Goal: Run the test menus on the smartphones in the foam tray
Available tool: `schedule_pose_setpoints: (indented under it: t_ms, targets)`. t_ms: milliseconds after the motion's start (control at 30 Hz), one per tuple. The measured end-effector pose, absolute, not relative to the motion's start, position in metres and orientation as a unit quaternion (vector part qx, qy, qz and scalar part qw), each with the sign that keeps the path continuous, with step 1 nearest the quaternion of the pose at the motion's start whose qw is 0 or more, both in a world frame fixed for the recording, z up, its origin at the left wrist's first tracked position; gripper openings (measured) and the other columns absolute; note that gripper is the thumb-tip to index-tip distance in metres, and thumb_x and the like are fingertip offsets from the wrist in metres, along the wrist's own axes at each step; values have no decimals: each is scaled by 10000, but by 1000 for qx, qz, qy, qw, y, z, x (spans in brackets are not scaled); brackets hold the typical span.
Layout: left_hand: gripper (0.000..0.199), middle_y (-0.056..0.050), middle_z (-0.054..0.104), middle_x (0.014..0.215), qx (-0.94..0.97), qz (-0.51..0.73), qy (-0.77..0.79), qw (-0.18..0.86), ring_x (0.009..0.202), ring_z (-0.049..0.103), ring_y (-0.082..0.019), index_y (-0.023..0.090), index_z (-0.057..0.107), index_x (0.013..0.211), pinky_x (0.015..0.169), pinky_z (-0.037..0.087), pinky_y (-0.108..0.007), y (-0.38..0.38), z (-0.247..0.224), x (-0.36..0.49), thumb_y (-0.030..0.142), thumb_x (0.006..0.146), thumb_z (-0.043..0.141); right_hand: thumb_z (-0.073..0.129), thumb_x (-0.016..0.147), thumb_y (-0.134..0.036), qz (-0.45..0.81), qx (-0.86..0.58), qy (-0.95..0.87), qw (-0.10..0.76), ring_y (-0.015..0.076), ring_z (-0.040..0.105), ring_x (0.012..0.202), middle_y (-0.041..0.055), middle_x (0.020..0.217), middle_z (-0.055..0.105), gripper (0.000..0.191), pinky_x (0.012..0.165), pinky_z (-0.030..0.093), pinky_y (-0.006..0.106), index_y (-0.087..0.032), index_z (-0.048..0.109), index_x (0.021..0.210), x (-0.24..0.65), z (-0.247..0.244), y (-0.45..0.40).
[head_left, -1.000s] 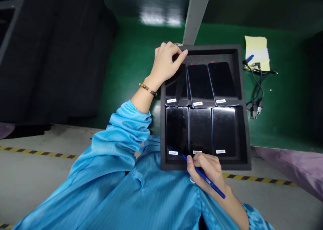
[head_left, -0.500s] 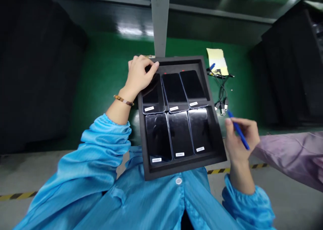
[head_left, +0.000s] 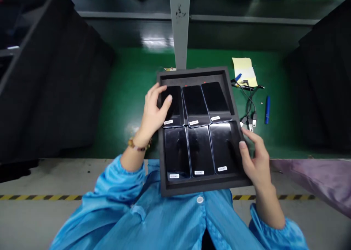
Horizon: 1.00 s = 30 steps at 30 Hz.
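Observation:
A black tray (head_left: 205, 188) holds several dark-screened phones in two rows, each with a small white label. My left hand (head_left: 153, 113) reaches over the tray's left side, its thumb and fingers apart above the far-left phone (head_left: 175, 105); whether the fingertips touch it I cannot tell. At the right rim, my right hand (head_left: 256, 158) has its thumb and forefinger against the tray's edge, with the other fingers partly hidden. On the green table to the right lies a blue pen (head_left: 267, 110), apart from both hands.
Cables with plugs (head_left: 250, 113) and a yellow paper (head_left: 245, 71) lie beyond the tray's right side. A grey post (head_left: 180, 30) stands behind it. Dark stacks (head_left: 68, 85) flank the table. Another person's mauve sleeve (head_left: 315, 180) is at the right.
My right hand has let go of the blue pen, which now lies on the table, and has come to the tray's right edge. My left hand has slid nearer along the left side.

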<state>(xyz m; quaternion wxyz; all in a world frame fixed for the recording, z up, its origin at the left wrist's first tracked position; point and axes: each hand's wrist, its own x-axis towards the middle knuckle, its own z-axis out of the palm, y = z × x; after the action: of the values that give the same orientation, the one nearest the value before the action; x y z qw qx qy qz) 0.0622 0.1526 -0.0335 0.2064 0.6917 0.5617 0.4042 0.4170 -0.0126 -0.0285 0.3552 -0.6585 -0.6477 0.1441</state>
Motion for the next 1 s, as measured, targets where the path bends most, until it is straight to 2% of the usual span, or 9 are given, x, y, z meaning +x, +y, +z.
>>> schedule_pose_setpoints:
  t_ms: [200, 367, 467, 533, 667, 800, 867, 933, 1000]
  targets:
    - [561, -133, 391, 1733, 694, 327, 589, 254, 1636, 366, -329, 309, 492, 1559, 1334, 349, -609, 70, -27, 64, 506, 1053, 631, 637, 1051, -394, 164, -631, -677, 343, 333, 510, 1521, 130, 1553, 609, 529, 1289, 380, 605, -272, 553, 1559, 403, -16, 6]
    - [500, -157, 474, 1656, 724, 286, 597, 193, 1586, 406, -337, 256, 552, 1511, 1326, 366, -597, 82, -19, 67, 476, 1067, 616, 619, 1023, -598, 139, -628, -718, 265, 393, 437, 1566, 189, 1608, 543, 668, 1270, 359, 648, -245, 516, 1582, 398, -17, 81]
    - [547, -151, 403, 1719, 755, 231, 587, 178, 1643, 298, -373, 256, 543, 1543, 1332, 352, -623, 94, -11, 70, 527, 1070, 591, 622, 971, -719, 113, -639, -726, 225, 451, 349, 1605, 231, 1654, 475, 816, 1250, 325, 716, -221, 482, 1602, 392, -22, 110]
    - [599, -137, 346, 1760, 774, 203, 574, 173, 1674, 232, -386, 269, 531, 1566, 1338, 341, -631, 101, -8, 71, 576, 1056, 597, 608, 970, -739, 117, -630, -734, 226, 439, 326, 1619, 217, 1666, 467, 821, 1259, 322, 702, -230, 478, 1602, 390, -24, 119]
    - [582, -150, 443, 1706, 810, 168, 539, 159, 1625, 357, -345, 235, 553, 1555, 1352, 329, -580, 135, -3, 77, 587, 1094, 506, 548, 1011, -724, 137, -623, -731, 242, 397, 316, 1632, 193, 1683, 460, 774, 1283, 334, 642, -235, 477, 1607, 385, -24, 122]
    - [591, -153, 451, 1705, 856, 111, 480, 157, 1587, 423, -346, 238, 525, 1595, 1336, 339, -583, 193, 2, 103, 578, 1122, 424, 552, 986, -773, 156, -597, -755, 222, 411, 215, 1677, 201, 1753, 359, 887, 1297, 308, 651, -221, 417, 1667, 382, -21, 125]
    - [616, -162, 432, 1717, 874, 92, 449, 164, 1593, 415, -355, 241, 506, 1613, 1323, 353, -588, 217, 6, 118, 596, 1116, 427, 521, 1022, -726, 146, -605, -744, 246, 379, 326, 1632, 173, 1717, 429, 792, 1277, 367, 594, -236, 459, 1642, 396, -20, 134]
    - [623, -162, 469, 1691, 884, 89, 425, 175, 1586, 428, -341, 241, 522, 1601, 1318, 363, -573, 231, 10, 128, 615, 1115, 415, 444, 1082, -615, 102, -655, -692, 287, 358, 498, 1480, 177, 1564, 582, 616, 1213, 435, 555, -223, 570, 1541, 422, -21, 151]
    - [601, -155, 532, 1640, 883, 103, 418, 187, 1568, 453, -314, 231, 568, 1558, 1320, 365, -548, 235, 15, 130, 604, 1129, 371, 397, 1094, -532, 64, -706, -638, 302, 400, 564, 1316, 232, 1347, 661, 544, 1129, 456, 601, -164, 686, 1372, 451, -24, 173]
